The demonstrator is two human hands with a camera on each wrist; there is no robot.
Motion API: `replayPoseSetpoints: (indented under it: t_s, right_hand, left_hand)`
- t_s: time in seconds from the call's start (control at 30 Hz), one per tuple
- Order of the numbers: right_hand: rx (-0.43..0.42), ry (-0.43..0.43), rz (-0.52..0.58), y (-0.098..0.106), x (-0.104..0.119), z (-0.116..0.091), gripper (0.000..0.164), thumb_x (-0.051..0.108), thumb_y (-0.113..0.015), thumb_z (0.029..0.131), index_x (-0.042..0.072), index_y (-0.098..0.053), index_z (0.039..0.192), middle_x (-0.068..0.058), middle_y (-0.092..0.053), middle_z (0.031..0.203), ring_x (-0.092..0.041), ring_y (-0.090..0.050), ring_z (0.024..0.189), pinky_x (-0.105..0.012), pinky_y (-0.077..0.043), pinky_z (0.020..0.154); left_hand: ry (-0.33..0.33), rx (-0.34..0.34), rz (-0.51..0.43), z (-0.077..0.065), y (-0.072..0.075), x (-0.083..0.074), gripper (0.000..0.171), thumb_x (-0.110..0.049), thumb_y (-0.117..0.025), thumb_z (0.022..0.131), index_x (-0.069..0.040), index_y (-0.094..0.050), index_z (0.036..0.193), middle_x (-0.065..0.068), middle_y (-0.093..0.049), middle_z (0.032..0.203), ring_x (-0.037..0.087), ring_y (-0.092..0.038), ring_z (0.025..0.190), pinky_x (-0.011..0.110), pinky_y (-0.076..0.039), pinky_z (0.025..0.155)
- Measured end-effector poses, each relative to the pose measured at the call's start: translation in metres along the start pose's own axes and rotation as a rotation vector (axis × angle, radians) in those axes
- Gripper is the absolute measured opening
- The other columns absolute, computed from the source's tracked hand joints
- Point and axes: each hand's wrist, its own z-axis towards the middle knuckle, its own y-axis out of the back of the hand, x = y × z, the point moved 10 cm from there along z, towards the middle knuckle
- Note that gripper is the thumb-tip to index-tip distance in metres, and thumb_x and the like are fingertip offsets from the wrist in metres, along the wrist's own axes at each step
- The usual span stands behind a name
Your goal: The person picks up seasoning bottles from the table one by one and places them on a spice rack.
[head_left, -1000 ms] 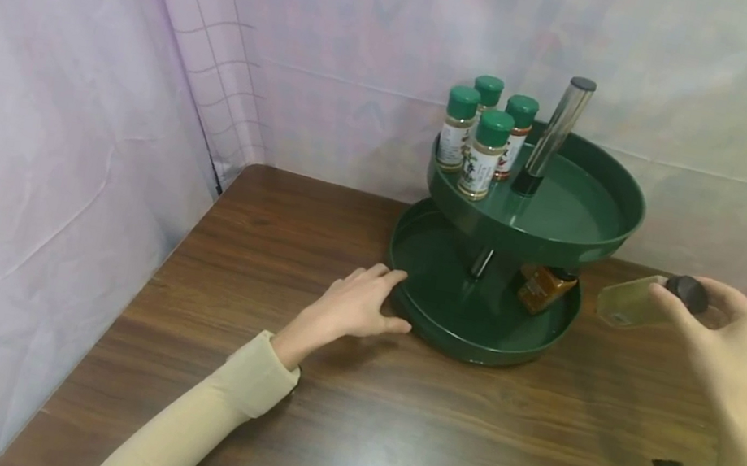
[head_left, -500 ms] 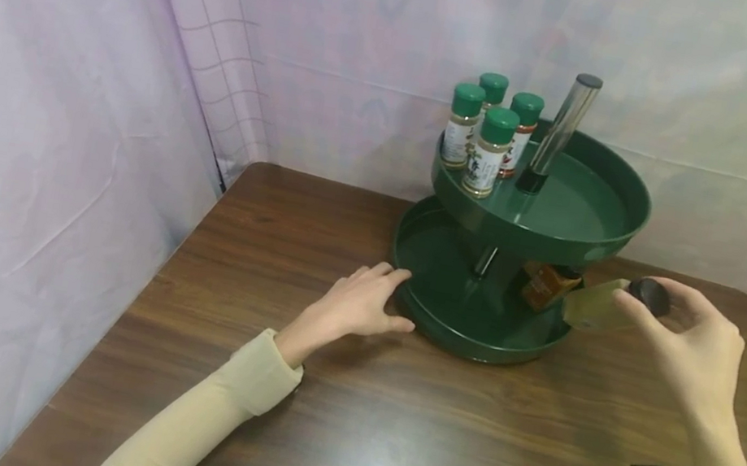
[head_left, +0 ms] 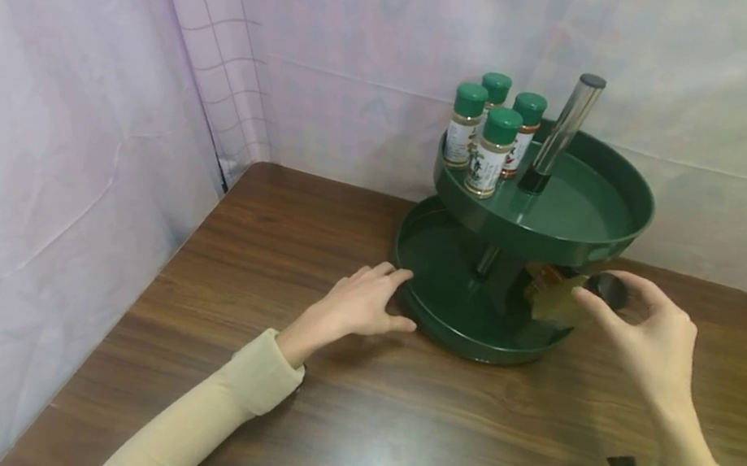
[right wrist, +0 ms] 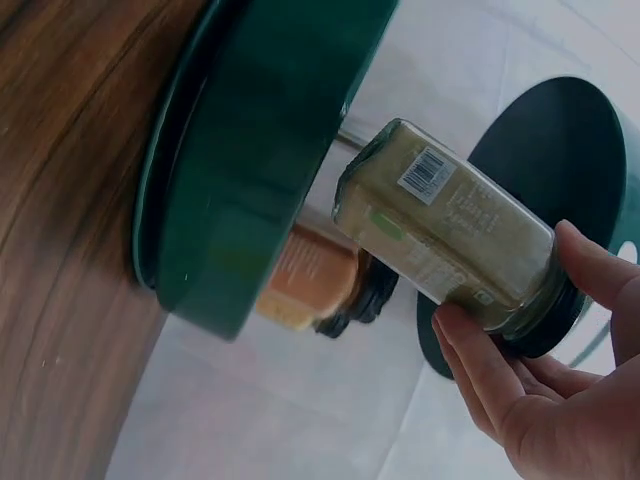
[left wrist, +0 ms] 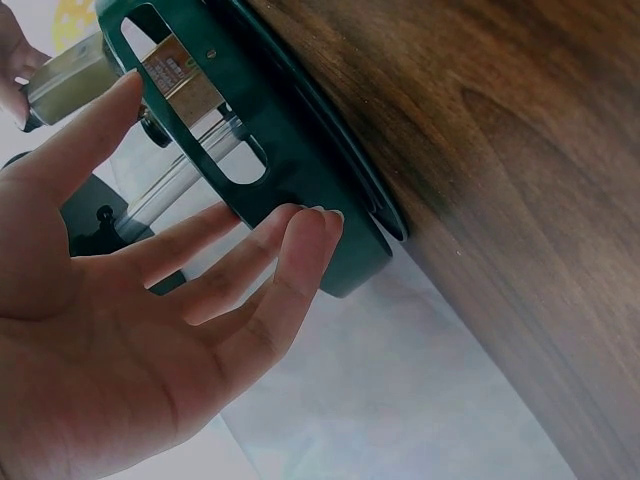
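Note:
My right hand point(head_left: 655, 342) pinches the black lid of a square glass spice jar point(right wrist: 450, 225) filled with yellow-green powder. The jar is tilted, its base pointing in over the right rim of the lower tray point(head_left: 441, 273) of a green two-tier turntable. Behind it, partly hidden, an orange-brown spice jar point(right wrist: 310, 270) with a black lid stands on that tray. My left hand point(head_left: 358, 300) lies at the tray's left side, fingers loosely bent. In the left wrist view its fingertips point(left wrist: 310, 225) are right at the tray's slotted wall.
Several green-capped spice bottles point(head_left: 488, 157) stand at the left of the upper tray point(head_left: 592, 212), beside the metal centre post point(head_left: 564, 133). This tier overhangs the lower one. A pale cloth point(head_left: 377, 36) hangs behind the brown wooden table point(head_left: 278, 448).
My right hand has carried the yellow-green spice jar leftward, from beside the turntable to over the lower tray's right rim. My left hand has stayed at the tray's left side.

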Motion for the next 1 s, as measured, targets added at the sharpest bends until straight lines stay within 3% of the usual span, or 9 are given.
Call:
replayPoseSetpoints:
  t_s: [0.2,0.27,0.37,0.57,0.77,0.93,1.0]
  right_hand:
    - [0.040,0.042,0.021,-0.018,0.009,0.003,0.052,0.026,-0.085,0.083,0.002,-0.068,0.126,-0.014,-0.071,0.106,0.018,-0.058,0.082,-0.004,-0.046,0.070]
    - [0.050,0.050,0.020,-0.024,0.010,0.005,0.053,0.027,-0.086,0.083,0.001,-0.067,0.126,-0.019,-0.070,0.110,0.019,-0.056,0.085,-0.003,-0.046,0.072]
    - [0.063,0.062,0.012,-0.033,0.011,0.008,0.052,0.028,-0.086,0.083,0.003,-0.068,0.125,-0.019,-0.071,0.113,0.013,-0.060,0.089,-0.002,-0.045,0.072]
    - [0.078,0.122,-0.031,-0.048,0.013,0.013,0.048,0.029,-0.085,0.084,0.007,-0.070,0.124,-0.015,-0.073,0.114,-0.031,-0.069,0.100,-0.001,-0.042,0.070]
    - [0.093,0.162,-0.045,-0.060,0.013,0.017,0.042,0.028,-0.085,0.083,0.009,-0.072,0.119,-0.014,-0.074,0.112,-0.034,-0.069,0.102,-0.006,-0.041,0.072]
    - [0.097,0.193,-0.070,-0.068,0.014,0.020,0.038,0.028,-0.085,0.084,0.008,-0.074,0.114,-0.014,-0.075,0.104,-0.036,-0.070,0.095,-0.033,-0.047,0.076]
    - [0.101,0.201,-0.078,-0.071,0.015,0.020,0.037,0.029,-0.085,0.084,0.007,-0.074,0.112,-0.015,-0.075,0.102,-0.037,-0.070,0.093,-0.038,-0.048,0.075]
  left_hand:
    - [-0.001,0.000,-0.001,0.001,-0.001,0.000,0.081,-0.045,-0.075,0.090,-0.013,-0.039,0.156,0.015,-0.040,0.156,0.038,-0.046,0.134,0.057,-0.043,0.103]
    - [0.001,-0.002,0.003,0.001,-0.001,0.000,0.081,-0.045,-0.075,0.090,-0.013,-0.040,0.156,0.015,-0.040,0.156,0.037,-0.046,0.134,0.057,-0.044,0.103]
    - [0.004,-0.002,0.007,0.001,0.000,0.000,0.081,-0.046,-0.075,0.090,-0.014,-0.040,0.155,0.014,-0.040,0.156,0.037,-0.046,0.134,0.056,-0.044,0.103]
    - [-0.003,0.000,0.011,0.000,0.000,-0.001,0.081,-0.046,-0.075,0.090,-0.013,-0.040,0.155,0.015,-0.041,0.155,0.037,-0.047,0.134,0.057,-0.044,0.103]
    - [-0.001,0.000,0.013,0.000,0.000,0.000,0.081,-0.047,-0.075,0.090,-0.013,-0.040,0.155,0.014,-0.041,0.155,0.036,-0.047,0.134,0.056,-0.044,0.103]
    - [0.002,0.000,0.011,-0.001,0.000,0.000,0.081,-0.046,-0.075,0.090,-0.013,-0.040,0.155,0.014,-0.041,0.155,0.036,-0.047,0.134,0.057,-0.044,0.103]
    - [0.001,0.000,0.007,-0.001,0.000,0.000,0.081,-0.046,-0.075,0.090,-0.012,-0.040,0.155,0.015,-0.041,0.155,0.036,-0.047,0.134,0.057,-0.044,0.103]
